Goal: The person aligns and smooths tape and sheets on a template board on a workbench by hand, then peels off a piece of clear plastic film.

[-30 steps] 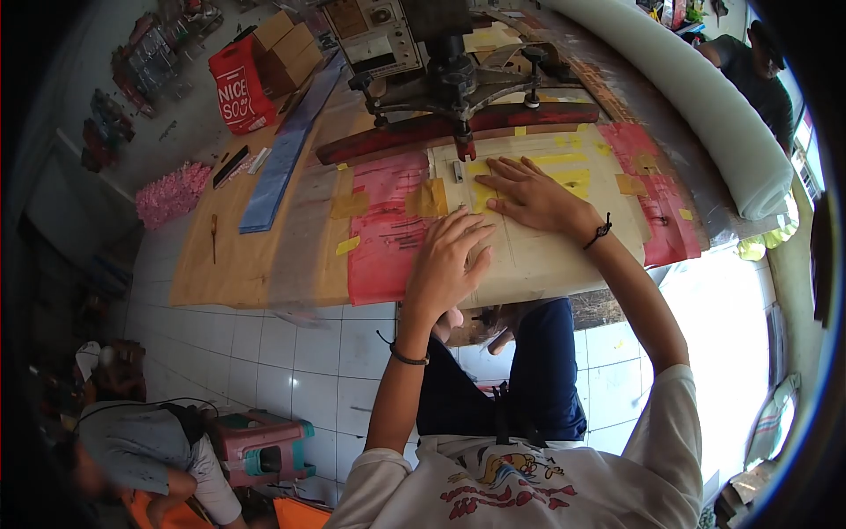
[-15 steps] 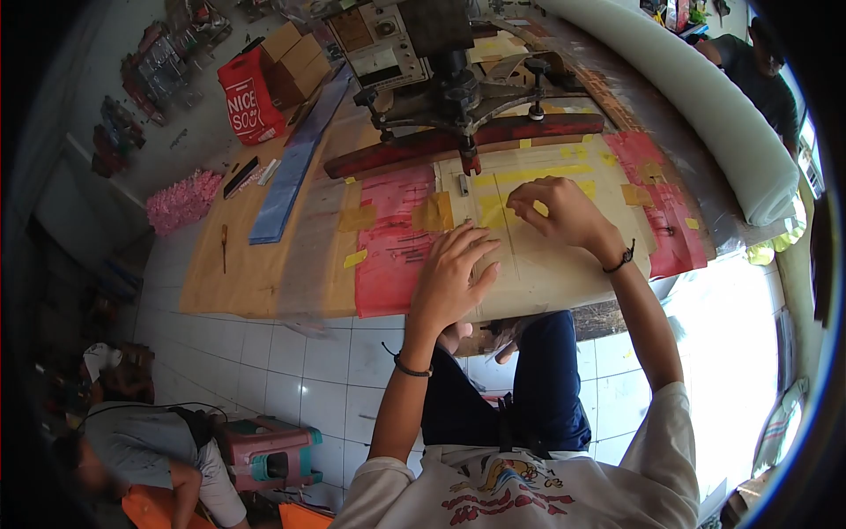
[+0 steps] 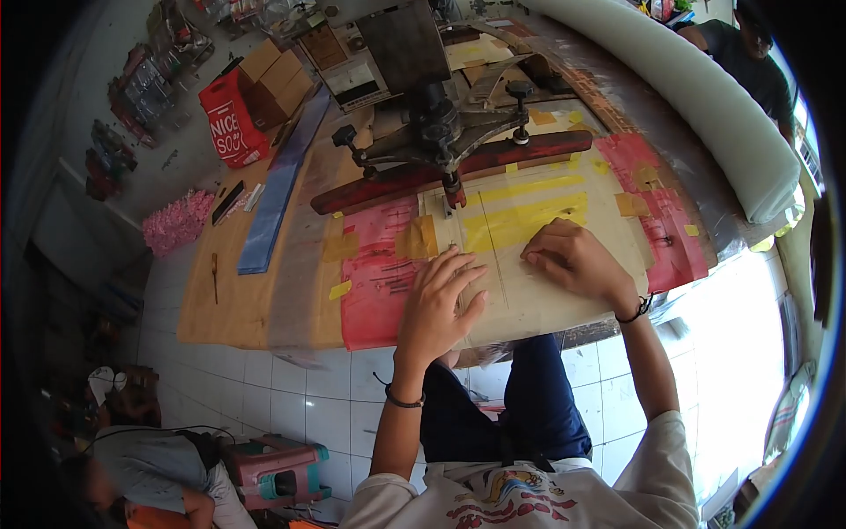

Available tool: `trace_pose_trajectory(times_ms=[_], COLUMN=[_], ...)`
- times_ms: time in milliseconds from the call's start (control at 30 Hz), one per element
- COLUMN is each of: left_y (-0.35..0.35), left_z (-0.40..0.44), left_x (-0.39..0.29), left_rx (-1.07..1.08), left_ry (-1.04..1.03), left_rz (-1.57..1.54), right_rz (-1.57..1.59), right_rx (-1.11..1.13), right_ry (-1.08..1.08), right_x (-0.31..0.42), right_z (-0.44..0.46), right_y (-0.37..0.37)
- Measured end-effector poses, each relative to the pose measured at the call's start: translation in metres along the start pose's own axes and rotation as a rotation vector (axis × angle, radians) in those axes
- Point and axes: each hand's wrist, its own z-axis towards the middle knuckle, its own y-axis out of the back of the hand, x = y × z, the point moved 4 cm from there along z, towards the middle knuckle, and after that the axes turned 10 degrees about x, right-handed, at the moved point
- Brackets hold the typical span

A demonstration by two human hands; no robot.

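My left hand [image 3: 438,304] lies with fingers spread on the left edge of a beige board [image 3: 520,309], beside a red sheet [image 3: 374,304]. Curled over the board's right half is my right hand [image 3: 582,257]. Its fingers are pressed together, and anything between them is too small or hidden to make out. Yellow tape strips [image 3: 529,212] cross the board beyond both hands, with a thin dark line running toward me. A small metal piece [image 3: 448,210] sits at the board's far left, under the tip of a press [image 3: 436,123] with a long red bar [image 3: 546,155].
Left on the table are a screwdriver [image 3: 214,278], blue strips [image 3: 273,216] and a red bag [image 3: 233,123]. A white foam roll [image 3: 687,106] lies along the right side. One person [image 3: 740,66] is at the far right, another [image 3: 150,476] sits low at left near a stool [image 3: 278,476].
My right hand has come down toward the near side of the board, its fingers more closed. My left hand stays spread at the board's left edge. The whole view has shifted slightly.
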Motion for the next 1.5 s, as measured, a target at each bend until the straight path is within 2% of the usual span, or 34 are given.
trace_pose_trajectory(times_ms=[367,567,667,700,767,1033,1333,1500], left_y=[-0.002,-0.02,-0.047,-0.057,-0.069,-0.081,-0.074,-0.077], left_z=[-0.003,-0.032,-0.062,-0.07,-0.077,-0.079,-0.083,-0.081], left_x=[-0.002,0.001,0.003,0.002,0.003,0.012,0.008,0.013], left_rx=[-0.031,-0.243,-0.388,-0.366,-0.408,-0.572,-0.471,-0.509], left_ry=[-0.028,-0.062,0.007,0.076,0.09,0.016,0.011,-0.004], left_rz=[0.088,0.168,0.304,0.343,0.326,0.222,0.251,0.244], right_rz=[-0.041,-0.21,-0.307,-0.357,-0.457,-0.421,-0.403,-0.358], right_rx=[-0.015,-0.051,-0.135,-0.108,-0.061,-0.086,-0.104,-0.089], right_ry=[0.0,-0.12,-0.114,-0.121,-0.143,-0.151,-0.151,-0.16], right_x=[0.004,0.011,0.039,0.041,0.043,0.039,0.043,0.041], right_z=[0.001,-0.015,-0.029,-0.032,-0.039,-0.04,-0.038,-0.04], right_y=[-0.001,-0.008,-0.021,-0.025,-0.033,-0.033,-0.032,-0.03])
